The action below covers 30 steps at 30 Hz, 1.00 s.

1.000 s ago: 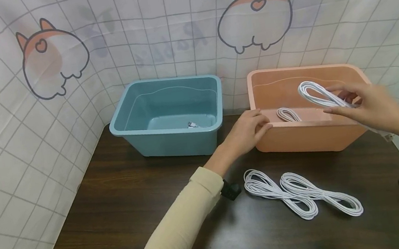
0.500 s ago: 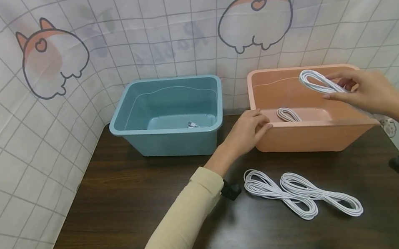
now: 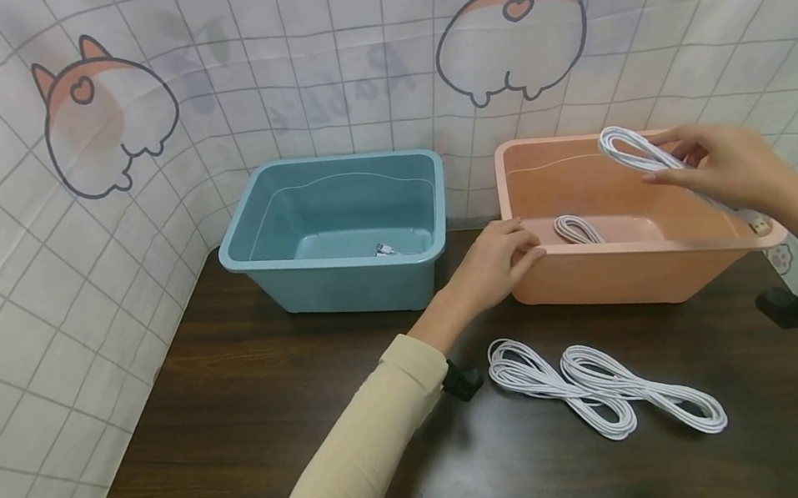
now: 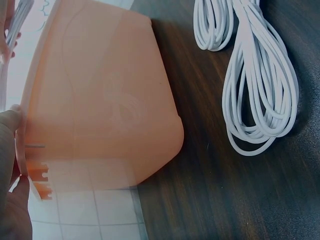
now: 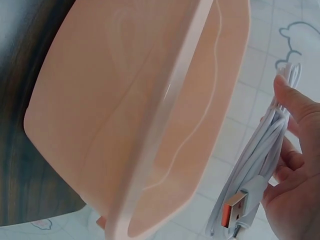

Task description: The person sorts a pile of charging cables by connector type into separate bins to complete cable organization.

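Observation:
In the head view my right hand holds a coiled white USB cable above the peach-orange plastic bin. The right wrist view shows the cable's metal USB plug, orange inside, hanging below the fingers. My left hand grips the bin's rim near its left front corner, with thumb and fingers on either side of the rim in the left wrist view. Another white cable coil lies on the bin's floor, its lower part hidden by the front wall.
Two white cable bundles lie crossing on the dark wooden table in front of the orange bin. A blue bin stands to the left with a small plug visible inside. A white checked curtain hangs behind.
My right hand has moved up and slightly away from me with the cable, above the orange bin. The left hand stays on the rim.

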Available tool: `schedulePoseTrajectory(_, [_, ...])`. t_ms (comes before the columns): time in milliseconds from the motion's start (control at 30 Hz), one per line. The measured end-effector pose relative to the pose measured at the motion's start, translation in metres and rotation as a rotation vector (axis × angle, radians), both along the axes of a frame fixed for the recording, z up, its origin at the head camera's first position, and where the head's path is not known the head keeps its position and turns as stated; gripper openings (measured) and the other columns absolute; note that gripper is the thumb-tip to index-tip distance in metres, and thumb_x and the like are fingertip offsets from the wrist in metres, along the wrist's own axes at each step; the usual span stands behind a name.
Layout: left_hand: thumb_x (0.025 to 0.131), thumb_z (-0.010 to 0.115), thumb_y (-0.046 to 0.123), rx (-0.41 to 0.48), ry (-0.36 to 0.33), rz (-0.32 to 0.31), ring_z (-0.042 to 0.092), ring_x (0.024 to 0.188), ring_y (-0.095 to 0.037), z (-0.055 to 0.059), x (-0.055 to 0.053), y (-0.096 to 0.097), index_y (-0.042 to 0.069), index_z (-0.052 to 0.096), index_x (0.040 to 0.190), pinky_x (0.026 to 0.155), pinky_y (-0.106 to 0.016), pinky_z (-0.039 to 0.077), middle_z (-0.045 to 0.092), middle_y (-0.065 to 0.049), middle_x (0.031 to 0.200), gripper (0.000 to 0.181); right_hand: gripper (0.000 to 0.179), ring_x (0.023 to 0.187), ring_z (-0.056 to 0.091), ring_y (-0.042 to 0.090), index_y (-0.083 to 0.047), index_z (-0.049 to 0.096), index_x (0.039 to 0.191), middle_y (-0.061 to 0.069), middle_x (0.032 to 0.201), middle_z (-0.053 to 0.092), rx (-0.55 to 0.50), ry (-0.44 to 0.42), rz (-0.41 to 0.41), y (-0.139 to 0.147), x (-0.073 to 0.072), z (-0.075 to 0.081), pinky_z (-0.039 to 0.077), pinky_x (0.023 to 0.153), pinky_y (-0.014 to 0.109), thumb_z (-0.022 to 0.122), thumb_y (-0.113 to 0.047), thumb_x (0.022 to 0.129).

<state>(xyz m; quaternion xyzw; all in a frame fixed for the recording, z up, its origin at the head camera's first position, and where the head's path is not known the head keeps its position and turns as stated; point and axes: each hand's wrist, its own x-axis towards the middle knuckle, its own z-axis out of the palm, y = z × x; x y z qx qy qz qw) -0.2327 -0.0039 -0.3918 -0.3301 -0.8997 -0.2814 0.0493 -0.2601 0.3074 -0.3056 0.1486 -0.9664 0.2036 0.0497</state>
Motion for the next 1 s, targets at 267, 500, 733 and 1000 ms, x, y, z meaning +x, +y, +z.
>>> schedulePoseTrajectory(267, [0.107,0.065,0.024,-0.004,0.0,0.006,0.051,0.146,-0.027,0.001,0.0,0.001,0.005,0.076,0.121,0.122,-0.031,0.039,0.073,-0.009,0.129,0.026,0.057,0.089,0.061,0.039,0.007,0.059,0.141,0.035,0.109,0.069,0.015,0.003,-0.009,0.001,-0.009,0.001,0.04,0.059,0.027,0.077,-0.027,0.098])
schedulePoseTrajectory(500, [0.107,0.065,0.024,-0.002,-0.003,0.007,0.052,0.146,-0.027,0.002,0.001,0.0,0.005,0.076,0.121,0.122,-0.032,0.04,0.073,-0.009,0.129,0.026,0.06,0.098,0.064,0.047,0.007,0.058,0.143,0.038,0.118,0.067,0.03,-0.004,-0.017,0.001,-0.014,0.002,0.043,0.066,0.037,0.074,-0.032,0.1])
schedulePoseTrajectory(733, [0.107,0.065,0.024,-0.005,0.005,0.007,0.052,0.144,-0.028,0.001,0.002,-0.001,0.005,0.076,0.12,0.121,-0.033,0.041,0.072,-0.01,0.13,0.025,0.053,0.106,0.065,0.053,0.003,0.058,0.145,0.036,0.124,0.066,-0.007,0.048,0.021,0.001,-0.014,0.002,0.048,0.07,0.045,0.07,-0.026,0.103])
schedulePoseTrajectory(1000, [0.107,0.065,0.024,0.002,0.007,0.004,0.052,0.145,-0.028,0.002,0.002,0.001,0.006,0.077,0.119,0.121,-0.033,0.04,0.072,-0.01,0.128,0.025,0.052,0.104,0.066,0.052,0.003,0.059,0.144,0.035,0.124,0.067,-0.02,0.071,0.047,0.0,0.002,-0.005,0.053,0.08,0.065,0.073,-0.025,0.102])
